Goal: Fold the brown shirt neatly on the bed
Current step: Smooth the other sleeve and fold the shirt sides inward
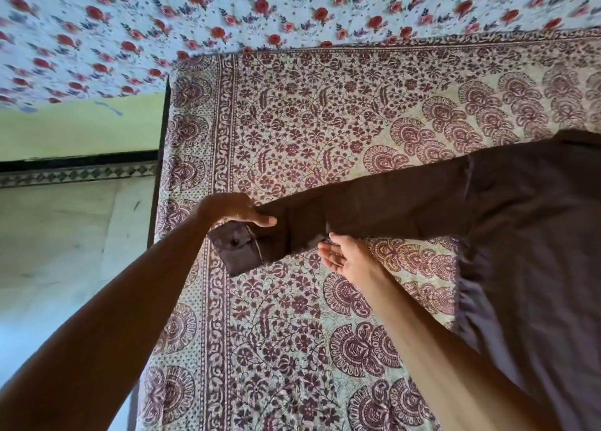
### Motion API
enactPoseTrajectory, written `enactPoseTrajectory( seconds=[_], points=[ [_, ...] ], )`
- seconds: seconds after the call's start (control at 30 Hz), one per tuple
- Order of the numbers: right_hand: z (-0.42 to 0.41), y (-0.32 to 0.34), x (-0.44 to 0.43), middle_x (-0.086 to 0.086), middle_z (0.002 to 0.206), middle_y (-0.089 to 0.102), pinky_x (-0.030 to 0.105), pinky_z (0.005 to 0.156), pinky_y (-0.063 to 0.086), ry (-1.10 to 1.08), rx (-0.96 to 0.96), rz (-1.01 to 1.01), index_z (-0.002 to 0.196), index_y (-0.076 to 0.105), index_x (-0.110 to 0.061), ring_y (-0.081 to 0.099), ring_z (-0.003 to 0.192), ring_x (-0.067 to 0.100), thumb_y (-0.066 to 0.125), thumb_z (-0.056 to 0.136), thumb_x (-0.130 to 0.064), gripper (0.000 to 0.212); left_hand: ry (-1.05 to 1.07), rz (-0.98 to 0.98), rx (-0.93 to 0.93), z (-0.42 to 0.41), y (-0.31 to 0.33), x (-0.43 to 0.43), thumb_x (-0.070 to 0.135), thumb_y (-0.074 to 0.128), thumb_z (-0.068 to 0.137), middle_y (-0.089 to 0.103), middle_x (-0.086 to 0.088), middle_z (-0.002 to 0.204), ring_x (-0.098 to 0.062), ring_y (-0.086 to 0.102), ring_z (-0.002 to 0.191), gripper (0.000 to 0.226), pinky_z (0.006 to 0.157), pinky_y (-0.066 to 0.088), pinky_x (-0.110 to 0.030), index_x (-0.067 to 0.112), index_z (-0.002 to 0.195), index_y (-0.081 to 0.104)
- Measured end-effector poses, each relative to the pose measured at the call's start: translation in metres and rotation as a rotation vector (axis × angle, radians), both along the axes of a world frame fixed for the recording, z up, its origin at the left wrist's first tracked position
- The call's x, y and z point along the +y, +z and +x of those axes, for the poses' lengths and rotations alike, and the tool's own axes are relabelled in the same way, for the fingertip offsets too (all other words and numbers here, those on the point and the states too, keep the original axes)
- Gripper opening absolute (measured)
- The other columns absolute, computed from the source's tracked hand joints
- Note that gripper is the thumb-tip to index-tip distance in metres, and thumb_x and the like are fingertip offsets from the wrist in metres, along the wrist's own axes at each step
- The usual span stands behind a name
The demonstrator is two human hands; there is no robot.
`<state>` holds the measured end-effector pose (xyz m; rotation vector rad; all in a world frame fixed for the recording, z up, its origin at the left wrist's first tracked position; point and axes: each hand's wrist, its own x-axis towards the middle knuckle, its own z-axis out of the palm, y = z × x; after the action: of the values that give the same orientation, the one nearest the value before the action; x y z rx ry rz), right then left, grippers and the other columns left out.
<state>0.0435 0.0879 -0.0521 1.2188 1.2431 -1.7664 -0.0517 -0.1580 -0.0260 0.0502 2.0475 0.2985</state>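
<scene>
The brown shirt (520, 209) lies on the right side of the bed (292, 122), on a bedspread with a dark red flower pattern, and its body goes out of the picture at the right edge. One long sleeve (374, 206) is stretched out to the left, almost to the left border of the bedspread. The left hand (232, 211) grips the sleeve close to the cuff (235, 250), with the thumb on top of the cloth; the cuff with its button hangs folded just below this hand. The right hand (344, 256) is open, palm turned up, and its fingertips touch the near edge of the sleeve at its middle. At the far side hangs a cloth with red roses (195, 14).
</scene>
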Motion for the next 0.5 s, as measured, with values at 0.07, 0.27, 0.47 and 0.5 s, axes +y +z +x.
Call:
enactPoseTrajectory(
  seconds=[0.07, 0.27, 0.47, 0.5],
  points=[
    [-0.001, -0.006, -0.006, 0.01, 0.087, 0.07, 0.031, 0.071, 0.052, -0.069, -0.051, -0.061, 0.096, 0.061, -0.005, 0.065, 0.079, 0.02, 0.047, 0.1, -0.016, 0.019, -0.023, -0.049, -0.149, 0.003, -0.003, -0.008, 0.063, 0.074, 0.064, 0.063, 0.001, 0.112, -0.022, 0.059, 0.105, 0.073, 0.092, 0.049, -0.036, 0.015, 0.118, 0.062],
    [0.003, -0.018, -0.011, 0.011, 0.087, 0.072, 0.029, 0.062, 0.053, 0.05, -0.009, -0.018, 0.1, 0.064, 0.0, 0.067, 0.073, 0.019, 0.048, 0.099, -0.016, 0.023, -0.048, -0.267, 0.04, -0.003, -0.015, -0.028, 0.044, 0.081, 0.065, 0.066, -0.001, 0.091, -0.022, 0.063, 0.088, 0.05, 0.091, 0.048, -0.033, 0.008, 0.098, 0.068],
    [0.017, -0.014, 0.033, 0.011, 0.059, 0.066, 0.02, 0.037, 0.036, 0.441, 0.129, 0.275, 0.069, 0.065, -0.005, 0.057, 0.043, 0.018, 0.061, 0.093, -0.027, 0.033, -0.021, -0.392, 0.652, 0.015, -0.017, 0.028, 0.036, 0.058, 0.087, 0.03, -0.016, 0.149, -0.034, 0.027, 0.138, 0.058, 0.115, 0.015, -0.057, 0.013, 0.137, 0.038],
    [0.016, -0.017, 0.045, 0.008, 0.054, 0.066, 0.021, 0.037, 0.038, 0.472, 0.163, 0.396, 0.06, 0.065, -0.009, 0.059, 0.043, 0.02, 0.064, 0.088, -0.031, 0.036, -0.006, -0.322, 0.713, 0.02, -0.016, 0.046, 0.033, 0.055, 0.089, 0.027, -0.016, 0.151, -0.034, 0.024, 0.139, 0.058, 0.115, 0.015, -0.054, 0.013, 0.139, 0.035]
  ],
)
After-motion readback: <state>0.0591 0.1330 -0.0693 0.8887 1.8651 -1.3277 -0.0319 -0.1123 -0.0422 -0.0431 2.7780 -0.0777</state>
